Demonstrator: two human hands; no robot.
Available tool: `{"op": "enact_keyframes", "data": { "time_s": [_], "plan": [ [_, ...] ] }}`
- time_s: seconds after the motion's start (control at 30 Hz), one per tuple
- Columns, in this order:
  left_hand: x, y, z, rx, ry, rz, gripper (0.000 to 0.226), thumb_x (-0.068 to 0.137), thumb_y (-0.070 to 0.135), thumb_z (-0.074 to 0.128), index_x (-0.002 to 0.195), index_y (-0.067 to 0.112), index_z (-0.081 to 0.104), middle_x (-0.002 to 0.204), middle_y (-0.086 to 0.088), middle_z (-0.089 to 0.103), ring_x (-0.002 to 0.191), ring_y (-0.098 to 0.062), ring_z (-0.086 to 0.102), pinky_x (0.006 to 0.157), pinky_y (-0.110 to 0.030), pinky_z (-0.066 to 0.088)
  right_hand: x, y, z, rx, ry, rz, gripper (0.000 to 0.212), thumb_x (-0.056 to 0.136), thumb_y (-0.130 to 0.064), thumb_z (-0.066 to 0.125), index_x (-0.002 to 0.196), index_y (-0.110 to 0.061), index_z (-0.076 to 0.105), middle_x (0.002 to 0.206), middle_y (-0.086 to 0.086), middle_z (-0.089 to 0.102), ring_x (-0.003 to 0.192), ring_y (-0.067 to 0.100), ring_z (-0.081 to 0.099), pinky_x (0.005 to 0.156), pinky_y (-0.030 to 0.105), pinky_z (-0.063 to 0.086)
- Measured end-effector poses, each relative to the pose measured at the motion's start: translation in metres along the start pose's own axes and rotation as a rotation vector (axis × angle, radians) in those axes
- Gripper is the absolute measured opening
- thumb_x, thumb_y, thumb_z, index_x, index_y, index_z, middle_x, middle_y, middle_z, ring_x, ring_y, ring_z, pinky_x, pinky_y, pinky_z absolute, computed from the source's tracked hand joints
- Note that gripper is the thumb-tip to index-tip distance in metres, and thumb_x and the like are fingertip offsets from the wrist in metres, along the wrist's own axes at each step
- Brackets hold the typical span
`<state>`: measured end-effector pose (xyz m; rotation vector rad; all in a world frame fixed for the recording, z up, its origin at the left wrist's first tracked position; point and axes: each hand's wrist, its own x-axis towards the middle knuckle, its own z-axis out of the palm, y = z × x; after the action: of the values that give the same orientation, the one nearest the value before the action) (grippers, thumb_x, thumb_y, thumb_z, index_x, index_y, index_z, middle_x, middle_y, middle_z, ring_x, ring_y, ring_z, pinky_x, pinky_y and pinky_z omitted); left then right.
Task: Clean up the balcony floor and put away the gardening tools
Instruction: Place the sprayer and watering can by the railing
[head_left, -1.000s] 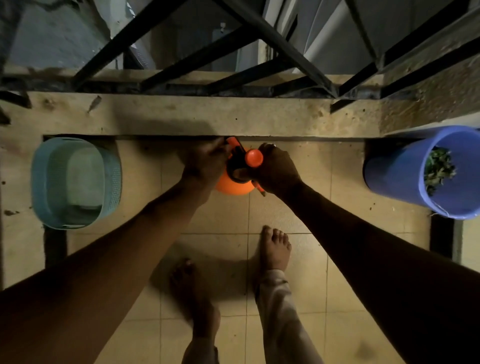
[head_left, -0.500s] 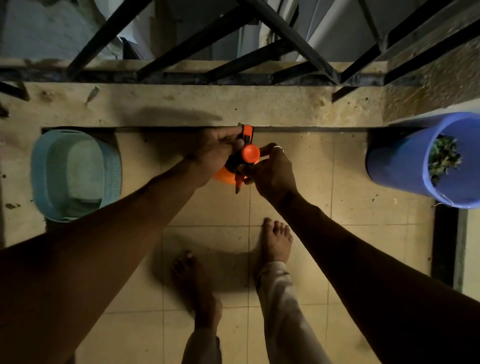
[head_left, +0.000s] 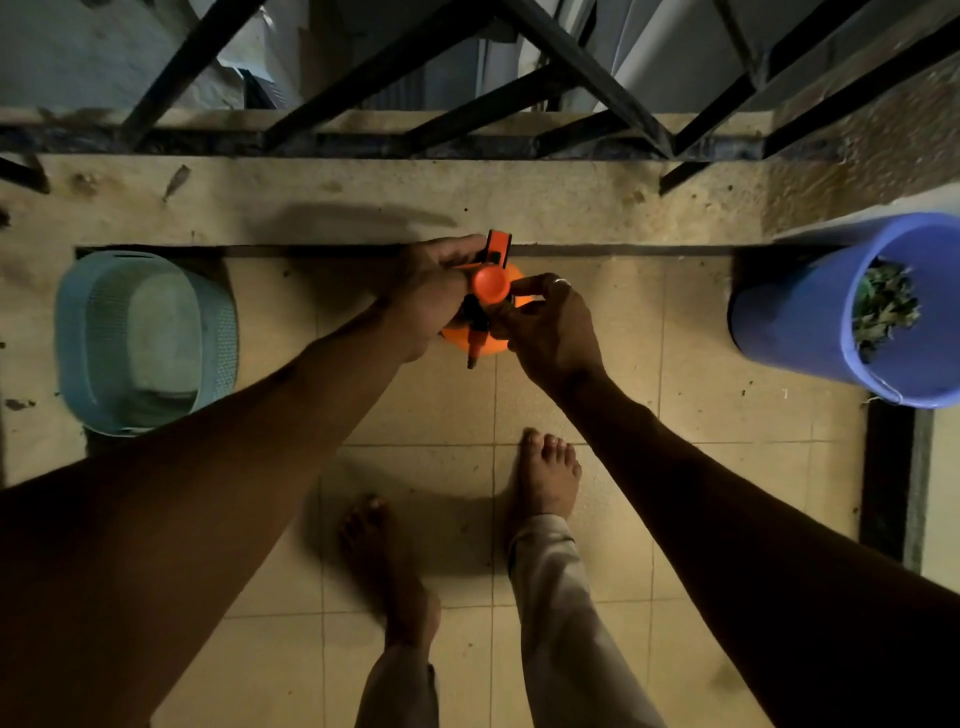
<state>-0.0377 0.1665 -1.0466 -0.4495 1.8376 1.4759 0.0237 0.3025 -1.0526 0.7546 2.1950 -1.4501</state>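
An orange pressure sprayer (head_left: 490, 283) with a round pump knob and black head is held over the tiled balcony floor (head_left: 571, 405), seen from above. My left hand (head_left: 431, 296) grips the sprayer's handle and head from the left. My right hand (head_left: 550, 332), a ring on one finger, pinches the black head just below the knob from the right. The orange tank shows only in slivers beneath both hands.
A light blue mesh basket (head_left: 78, 338) stands at the left by the concrete ledge (head_left: 363, 202). A blue bucket (head_left: 795, 322) with plant cuttings stands at the right. A black railing (head_left: 571, 57) runs above the ledge. My bare feet (head_left: 550, 473) stand on the tiles below.
Both hands have lifted the sprayer slightly and turned it, so its orange handle now points towards the ledge. My left hand shifted its grip higher on the head.
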Motion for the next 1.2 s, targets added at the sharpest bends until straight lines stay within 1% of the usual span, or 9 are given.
{"op": "enact_keyframes", "data": {
  "time_s": [0.2,0.37,0.43,0.53,0.63,0.73,0.83,1.0,1.2],
  "plan": [
    [-0.003,0.011,0.023,-0.062,0.1,-0.066,0.041,0.098,0.009,0.061,0.133,0.029,0.064,0.141,0.006,0.06,0.127,-0.019,0.057,0.105,-0.044,0.052,0.012,0.0,-0.021,-0.072,-0.028,-0.014,0.041,0.086,-0.043,0.076,0.115,-0.019,0.06,0.099,0.005,0.075,0.09,0.013,0.073,0.077,0.033,0.06],
    [-0.006,0.013,0.032,-0.116,0.179,-0.121,0.037,0.103,0.005,0.053,0.135,0.02,0.062,0.119,0.007,0.061,0.077,-0.002,0.058,0.055,-0.017,0.056,0.019,-0.001,-0.025,-0.146,-0.033,-0.035,0.03,0.092,-0.031,0.073,0.115,-0.017,0.061,0.096,0.006,0.075,0.084,0.013,0.073,0.069,0.023,0.057],
    [-0.01,0.012,0.03,-0.083,0.172,-0.124,0.035,0.102,0.007,0.055,0.135,0.018,0.061,0.119,0.005,0.061,0.078,-0.002,0.058,0.066,-0.024,0.059,0.02,-0.003,-0.025,-0.175,-0.037,-0.02,0.031,0.093,-0.029,0.072,0.119,-0.018,0.061,0.098,0.005,0.074,0.086,0.014,0.072,0.07,0.025,0.058],
    [-0.023,0.012,0.02,-0.001,0.123,-0.119,0.036,0.101,0.011,0.059,0.136,0.019,0.061,0.131,0.003,0.063,0.115,-0.017,0.061,0.103,-0.044,0.052,0.013,-0.013,-0.029,-0.198,-0.029,0.038,0.037,0.093,-0.028,0.071,0.126,-0.016,0.059,0.104,0.006,0.071,0.09,0.017,0.07,0.07,0.026,0.056],
    [-0.054,0.019,0.005,0.127,0.031,-0.117,0.037,0.102,0.006,0.054,0.137,0.015,0.059,0.14,-0.008,0.061,0.131,-0.027,0.054,0.108,-0.045,0.046,-0.009,-0.028,-0.037,-0.217,-0.008,0.042,0.034,0.096,-0.022,0.068,0.127,-0.013,0.058,0.103,0.005,0.07,0.079,0.008,0.066,0.064,0.019,0.055],
    [-0.1,0.036,-0.009,0.23,-0.022,-0.123,0.038,0.102,0.007,0.055,0.139,0.013,0.058,0.139,-0.01,0.061,0.125,-0.029,0.057,0.104,-0.044,0.047,-0.051,-0.056,-0.052,-0.256,-0.013,0.025,0.031,0.098,-0.019,0.065,0.127,-0.012,0.059,0.098,0.001,0.071,0.074,0.002,0.064,0.054,0.009,0.046],
    [-0.156,0.063,-0.018,0.294,-0.072,-0.089,0.036,0.102,0.013,0.058,0.138,0.016,0.061,0.134,-0.009,0.065,0.12,-0.029,0.061,0.101,-0.044,0.05,-0.101,-0.096,-0.069,-0.246,0.01,0.009,0.027,0.097,-0.02,0.065,0.123,-0.014,0.064,0.104,0.001,0.071,0.082,0.01,0.068,0.059,0.018,0.05],
    [-0.252,0.128,-0.017,0.414,-0.114,0.038,0.024,0.1,0.027,0.06,0.121,0.031,0.071,0.122,0.001,0.069,0.105,-0.014,0.062,0.081,-0.031,0.052,-0.203,-0.154,-0.102,-0.135,0.157,-0.025,0.008,0.094,-0.024,0.068,0.101,-0.027,0.068,0.074,-0.015,0.065,0.063,-0.006,0.061,0.055,0.016,0.046],
    [-0.356,0.205,0.018,0.557,-0.231,0.144,0.03,0.101,0.019,0.059,0.129,0.023,0.068,0.119,0.01,0.065,0.109,-0.014,0.064,0.091,-0.027,0.05,-0.336,-0.184,-0.149,0.041,0.328,0.012,0.015,0.089,-0.023,0.069,0.103,-0.017,0.072,0.077,-0.006,0.069,0.066,0.008,0.063,0.067,0.024,0.047]
  ]
}}
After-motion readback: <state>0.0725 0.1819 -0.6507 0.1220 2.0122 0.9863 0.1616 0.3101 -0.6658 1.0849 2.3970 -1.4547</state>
